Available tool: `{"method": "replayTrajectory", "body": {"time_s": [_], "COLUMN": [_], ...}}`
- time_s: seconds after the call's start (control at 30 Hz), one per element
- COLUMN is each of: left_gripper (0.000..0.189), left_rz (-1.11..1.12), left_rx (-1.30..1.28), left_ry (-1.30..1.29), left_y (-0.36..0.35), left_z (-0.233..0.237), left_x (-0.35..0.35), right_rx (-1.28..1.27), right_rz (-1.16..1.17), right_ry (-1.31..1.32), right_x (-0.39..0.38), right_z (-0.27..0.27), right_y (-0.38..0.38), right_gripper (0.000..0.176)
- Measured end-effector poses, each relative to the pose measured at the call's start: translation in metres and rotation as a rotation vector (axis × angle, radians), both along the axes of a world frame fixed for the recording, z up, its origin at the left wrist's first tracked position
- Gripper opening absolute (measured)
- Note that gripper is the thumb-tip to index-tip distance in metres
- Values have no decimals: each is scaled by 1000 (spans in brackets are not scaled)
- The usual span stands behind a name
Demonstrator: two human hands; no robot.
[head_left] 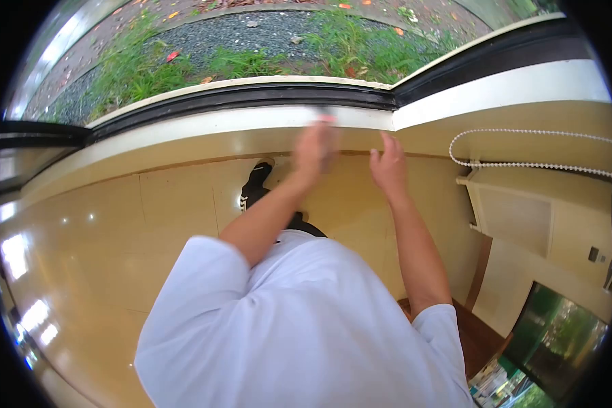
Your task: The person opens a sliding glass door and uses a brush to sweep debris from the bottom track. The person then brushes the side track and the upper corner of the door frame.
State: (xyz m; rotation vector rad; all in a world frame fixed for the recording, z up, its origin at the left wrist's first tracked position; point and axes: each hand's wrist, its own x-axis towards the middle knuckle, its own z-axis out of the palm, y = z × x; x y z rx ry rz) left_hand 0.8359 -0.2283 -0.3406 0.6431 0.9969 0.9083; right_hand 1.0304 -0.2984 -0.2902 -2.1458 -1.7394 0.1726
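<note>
Smeared by motion, my left hand (309, 151) is near the white window sill (251, 120), in front of the black sliding-window track (251, 97). A dark, narrow object with a pinkish-red end (327, 119) shows at its fingers, too blurred to name. To its right, my right hand (389, 166) is raised just below the sill's corner, thumb and fingers apart, with nothing in it. The two hands do not touch.
Beyond the window lie gravel (251, 37) and grass. A white bead chain (537, 132) loops at the right, above a pale cabinet (513, 217). Below are the glossy tan floor (115, 238) and a black shoe (257, 178). A dark screen-like panel (557, 333) stands lower right.
</note>
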Motion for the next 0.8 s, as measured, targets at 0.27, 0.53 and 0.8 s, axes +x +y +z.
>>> {"method": "replayTrajectory", "body": {"time_s": [0.27, 0.53, 0.8], "left_gripper": [22, 10, 14], "left_rz": [-186, -3, -103], "left_rx": [567, 907, 1025], "left_ry": [539, 536, 568], "left_y": [-2, 0, 47], "left_z": [71, 79, 34], "left_x": [8, 27, 64], "right_rx": [1, -42, -148], "right_rz": [-173, -6, -54], "right_ry": [95, 42, 94], "right_x": [52, 23, 2], "right_z": [16, 25, 15], "right_y": [-17, -23, 6], "right_gripper": [39, 46, 59]}}
